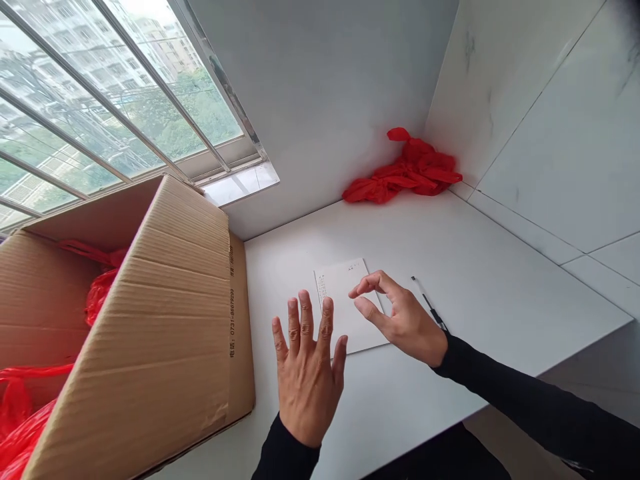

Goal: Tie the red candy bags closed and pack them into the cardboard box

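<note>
A white sheet or pad of paper [357,325] with small handwriting along its left and top edges lies on the white table. Over its near left corner is my left hand [311,373], back upward, fingers spread and holding nothing. My right hand [400,317] hovers above the paper's right side, its thumb and index finger curved toward each other with a gap between the tips. Nothing shows in that gap. Just right of it lies a black-and-clear pen [429,303], its lower end close to my right sleeve.
An open cardboard box [165,307] stands on the left, with red plastic bags [103,293] inside. A crumpled red bag [407,173] lies in the table's back corner against the walls. A barred window [130,87] is at the upper left. The white table [505,287] ends at the right.
</note>
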{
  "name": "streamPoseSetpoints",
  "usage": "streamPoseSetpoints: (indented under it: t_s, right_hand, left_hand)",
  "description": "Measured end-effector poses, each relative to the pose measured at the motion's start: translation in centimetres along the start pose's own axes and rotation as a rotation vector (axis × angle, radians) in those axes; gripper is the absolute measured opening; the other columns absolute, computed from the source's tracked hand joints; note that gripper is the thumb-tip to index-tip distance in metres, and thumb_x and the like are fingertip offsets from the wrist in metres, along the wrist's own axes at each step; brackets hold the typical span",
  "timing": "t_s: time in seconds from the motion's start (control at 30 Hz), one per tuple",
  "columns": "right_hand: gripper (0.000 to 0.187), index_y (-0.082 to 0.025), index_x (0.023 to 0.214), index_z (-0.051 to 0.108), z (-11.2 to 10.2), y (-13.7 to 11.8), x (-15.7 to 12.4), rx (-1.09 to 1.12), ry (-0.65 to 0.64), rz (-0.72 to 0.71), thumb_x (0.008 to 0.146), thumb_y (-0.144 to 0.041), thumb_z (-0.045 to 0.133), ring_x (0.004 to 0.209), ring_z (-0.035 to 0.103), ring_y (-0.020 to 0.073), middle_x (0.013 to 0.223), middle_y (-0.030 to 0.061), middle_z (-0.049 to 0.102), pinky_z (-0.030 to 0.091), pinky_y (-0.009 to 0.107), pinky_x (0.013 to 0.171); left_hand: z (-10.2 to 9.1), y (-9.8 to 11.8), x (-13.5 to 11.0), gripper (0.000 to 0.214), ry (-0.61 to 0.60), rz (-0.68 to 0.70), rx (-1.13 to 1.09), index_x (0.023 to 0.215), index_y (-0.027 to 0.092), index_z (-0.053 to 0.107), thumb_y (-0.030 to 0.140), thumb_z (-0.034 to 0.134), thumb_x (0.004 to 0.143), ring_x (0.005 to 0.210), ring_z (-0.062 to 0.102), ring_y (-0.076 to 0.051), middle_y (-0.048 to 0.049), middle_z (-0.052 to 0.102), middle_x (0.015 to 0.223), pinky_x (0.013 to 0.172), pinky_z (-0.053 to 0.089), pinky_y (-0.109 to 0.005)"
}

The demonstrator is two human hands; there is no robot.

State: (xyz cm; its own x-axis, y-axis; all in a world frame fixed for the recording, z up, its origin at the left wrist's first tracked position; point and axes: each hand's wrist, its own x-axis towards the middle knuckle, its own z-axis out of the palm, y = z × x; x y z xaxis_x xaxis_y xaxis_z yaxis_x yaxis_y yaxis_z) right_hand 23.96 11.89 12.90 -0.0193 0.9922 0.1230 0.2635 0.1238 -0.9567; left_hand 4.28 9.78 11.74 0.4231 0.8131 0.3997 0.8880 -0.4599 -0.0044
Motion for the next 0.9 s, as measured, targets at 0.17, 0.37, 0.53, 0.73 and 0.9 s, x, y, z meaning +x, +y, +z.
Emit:
streamPoseSetpoints:
  t_s: [0.17,0.37,0.53,0.73,0.9]
  right_hand:
    - [0.017,-0.027,0.098,0.067,0.0,-0.2,0.3,0.006,-0.06,0.013,0.099,-0.039,0.056,0.105,0.063,0.02,0.105,-0.0002,0.07,0.048,0.034,0.09]
    - [0.029,-0.026,0.09,0.069,0.5,-0.3,0.2,0.076,-0.135,0.045,0.102,-0.047,0.052,0.093,0.062,0.0163,0.092,-0.0029,0.068,0.045,0.031,0.085]
    - [0.025,-0.026,0.092,0.068,1.0,-0.1,0.3,0.109,-0.153,0.032,0.101,-0.045,0.055,0.095,0.062,0.0162,0.094,-0.0031,0.069,0.045,0.032,0.089]
    - [0.008,-0.026,0.1,0.067,2.9,1.0,0.5,0.033,-0.193,-0.121,0.096,-0.032,0.064,0.094,0.062,0.0165,0.098,-0.0041,0.073,0.039,0.037,0.103]
    - [0.008,-0.024,0.099,0.069,3.9,1.8,2.1,-0.062,-0.235,-0.228,0.097,-0.029,0.063,0.092,0.066,0.0153,0.098,-0.0038,0.076,0.045,0.033,0.097]
  left_hand:
    - [0.2,0.1,-0.3,0.079,-0.016,0.001,-0.01,0.162,0.023,0.015,0.023,0.058,0.097,0.156,0.008,-0.036,-0.0167,0.01,0.169,0.124,0.007,-0.063]
    - [-1.1,0.5,-0.1,0.055,-0.12,-0.318,-0.585,0.153,0.03,0.033,0.029,0.051,0.101,0.145,0.04,-0.028,-0.0116,0.039,0.158,0.116,0.037,-0.049]
    - [-3.0,0.4,0.8,0.027,-0.203,-0.734,-1.164,0.118,0.027,0.056,0.044,0.059,0.096,0.101,0.065,-0.02,-0.0042,0.063,0.112,0.091,0.053,-0.033]
    - [-1.9,0.7,0.4,0.032,-0.19,-0.716,-1.162,0.117,0.029,0.064,0.047,0.066,0.09,0.089,0.064,-0.019,-0.0041,0.067,0.108,0.083,0.054,-0.031]
    - [0.5,0.1,-1.9,0.041,0.008,-0.795,-1.057,0.114,0.027,0.075,0.054,0.071,0.083,0.074,0.065,-0.017,-0.0043,0.072,0.094,0.068,0.054,-0.027]
